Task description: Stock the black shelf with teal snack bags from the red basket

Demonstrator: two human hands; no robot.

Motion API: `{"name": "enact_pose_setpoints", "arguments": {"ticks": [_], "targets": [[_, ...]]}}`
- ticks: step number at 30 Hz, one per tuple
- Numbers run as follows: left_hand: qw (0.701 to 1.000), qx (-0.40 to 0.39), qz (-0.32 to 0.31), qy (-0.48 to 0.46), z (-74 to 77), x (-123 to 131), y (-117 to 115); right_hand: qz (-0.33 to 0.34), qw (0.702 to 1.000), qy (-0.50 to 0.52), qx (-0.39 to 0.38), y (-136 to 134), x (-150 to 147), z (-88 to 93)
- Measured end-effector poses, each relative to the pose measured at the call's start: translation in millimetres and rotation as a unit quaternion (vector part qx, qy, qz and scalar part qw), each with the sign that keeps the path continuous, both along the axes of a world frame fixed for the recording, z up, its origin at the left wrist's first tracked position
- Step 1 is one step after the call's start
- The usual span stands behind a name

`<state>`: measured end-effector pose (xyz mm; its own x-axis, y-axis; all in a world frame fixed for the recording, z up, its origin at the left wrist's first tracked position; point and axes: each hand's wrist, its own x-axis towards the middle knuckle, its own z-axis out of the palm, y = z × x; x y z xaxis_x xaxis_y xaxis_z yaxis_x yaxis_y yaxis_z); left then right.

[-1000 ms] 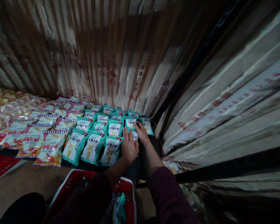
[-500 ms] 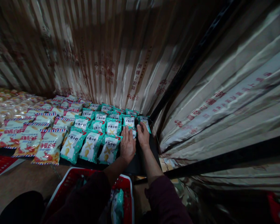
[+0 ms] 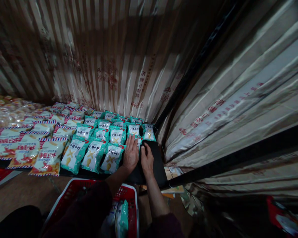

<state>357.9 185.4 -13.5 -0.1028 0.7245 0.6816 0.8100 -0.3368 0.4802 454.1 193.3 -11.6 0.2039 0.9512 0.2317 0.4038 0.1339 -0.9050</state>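
Note:
Rows of teal snack bags (image 3: 113, 157) lie on a black shelf (image 3: 159, 162). My left hand (image 3: 131, 154) rests its outstretched fingers on one teal bag near the right end of the rows, covering most of it. Beside it, over the bare black surface, my right hand (image 3: 147, 159) has its fingers and thumb apart, with no bag in it. Just beyond the right hand, a single teal bag (image 3: 149, 131) lies in the back right corner of the shelf.
White bags with striped edges (image 3: 48, 157) fill the shelf to the left. Below stands a red basket (image 3: 136, 206) with a white rim, holding more bags. Pleated printed curtains (image 3: 139, 76) hang behind and to the right, with a dark metal bar (image 3: 213, 168) crossing.
My right hand has drawn back toward me from the corner teal bag, which now shows fully. My left hand stays on its bag. The view has shifted slightly.

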Motion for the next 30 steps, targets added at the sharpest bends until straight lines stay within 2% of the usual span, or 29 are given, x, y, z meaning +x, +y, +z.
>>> {"name": "enact_pose_setpoints", "arguments": {"ticks": [4,12,19,24,27,30], "targets": [[1.0,-0.006,-0.019,-0.02,-0.1,1.6,0.2,0.024,1.0,-0.003,-0.008,0.6,-3.8,-0.2],[0.995,-0.03,-0.059,-0.072,3.6,3.2,2.9,0.069,0.993,0.089,0.021,9.5,-8.7,5.7],[0.994,-0.038,-0.074,-0.077,17.9,5.2,1.3,0.072,0.982,0.168,0.038,17.2,-14.4,-10.1],[0.995,-0.067,-0.067,-0.039,27.6,9.2,-16.1,0.062,0.979,0.191,0.043,14.9,-16.6,-19.5],[0.995,-0.08,-0.065,-0.016,26.0,10.8,-35.3,0.071,0.975,0.206,0.042,13.8,-19.8,-19.5],[0.994,-0.1,-0.053,-0.01,22.1,11.5,-55.0,0.048,0.97,0.235,0.032,14.2,-26.5,-16.7]]}}
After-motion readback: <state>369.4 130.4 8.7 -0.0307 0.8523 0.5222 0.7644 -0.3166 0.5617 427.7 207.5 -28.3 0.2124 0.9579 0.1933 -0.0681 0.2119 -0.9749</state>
